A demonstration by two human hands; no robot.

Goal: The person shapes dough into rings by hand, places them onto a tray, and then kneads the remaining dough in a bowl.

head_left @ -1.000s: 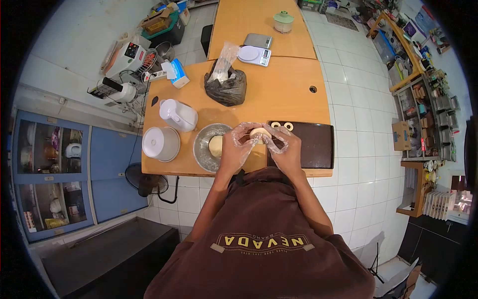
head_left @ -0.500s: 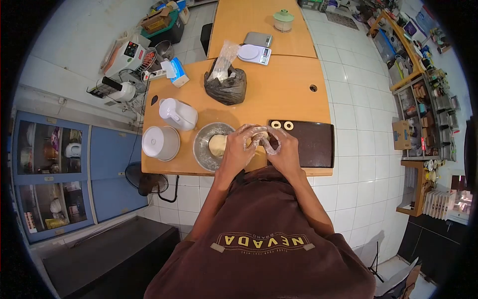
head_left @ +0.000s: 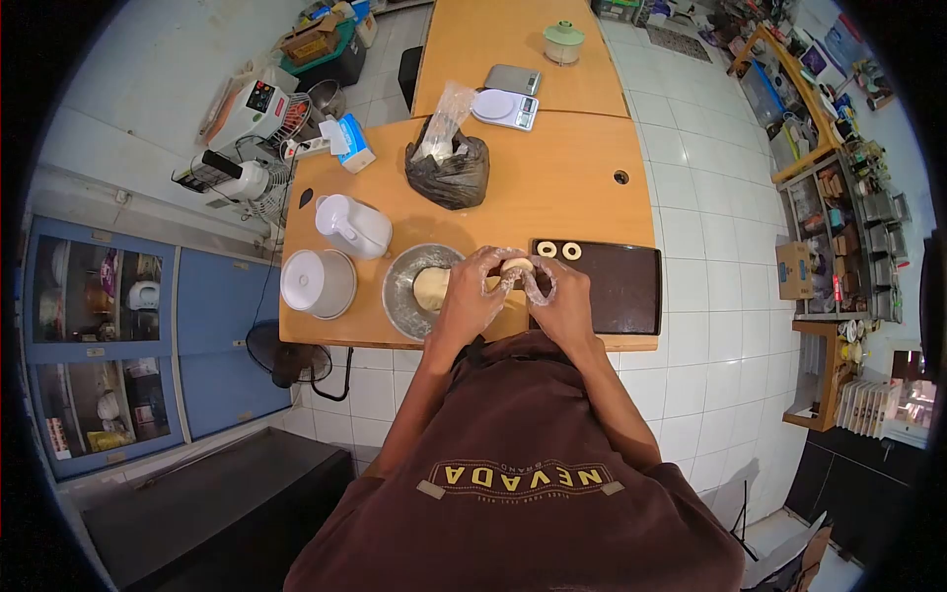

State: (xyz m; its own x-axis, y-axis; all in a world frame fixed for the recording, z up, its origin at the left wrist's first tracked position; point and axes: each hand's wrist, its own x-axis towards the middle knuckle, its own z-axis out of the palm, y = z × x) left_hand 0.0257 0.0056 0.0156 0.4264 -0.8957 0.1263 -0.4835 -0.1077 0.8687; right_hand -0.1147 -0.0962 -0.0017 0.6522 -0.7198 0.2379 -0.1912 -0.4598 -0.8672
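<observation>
A small round piece of pale dough (head_left: 517, 265) is pinched between the fingers of both hands, above the table's front edge. My left hand (head_left: 475, 288), dusted with flour, grips it from the left, beside a metal bowl (head_left: 397, 301) that holds a larger lump of dough (head_left: 431, 288). From the right, my right hand (head_left: 562, 294), also floury, closes on the same piece and partly covers the corner of a dark baking tray (head_left: 617, 286). Two dough rings (head_left: 571, 251) lie at the tray's far left corner.
Left of the bowl are a white lidded tub (head_left: 318, 283) and a white pitcher (head_left: 353, 227). Farther back on the wooden table (head_left: 562, 168) sit a black plastic bag (head_left: 449, 178), a white kitchen scale (head_left: 505, 110), a tissue box (head_left: 353, 145) and a green-lidded jar (head_left: 562, 43).
The fingers have shifted around the dough piece, and its round top now shows more clearly between them. The bowl, tray and dough rings stay in place.
</observation>
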